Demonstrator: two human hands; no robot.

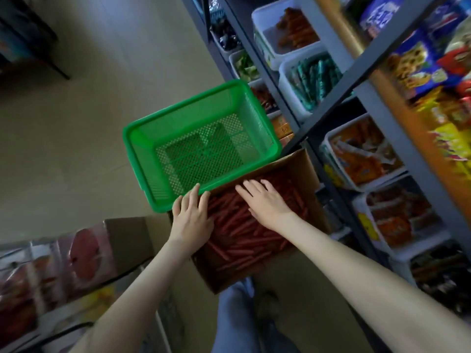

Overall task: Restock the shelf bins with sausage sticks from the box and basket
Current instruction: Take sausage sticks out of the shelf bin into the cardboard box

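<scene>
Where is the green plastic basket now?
The green plastic basket sits mid-frame in the head view, beyond the brown cardboard box, left of the grey metal shelf, with the left hand touching its near rim.

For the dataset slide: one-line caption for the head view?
Left hand at the rim of an empty green basket, right hand flat over sausage sticks in a cardboard box, beside shelf bins.

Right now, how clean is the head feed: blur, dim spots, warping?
Head view: green basket, left hand and right hand fairly sharp; snack packets at the picture's right edge smeared by blur; shelf uprights lean from wide-angle distortion; sausage sticks in the box dim, shaded.
</scene>
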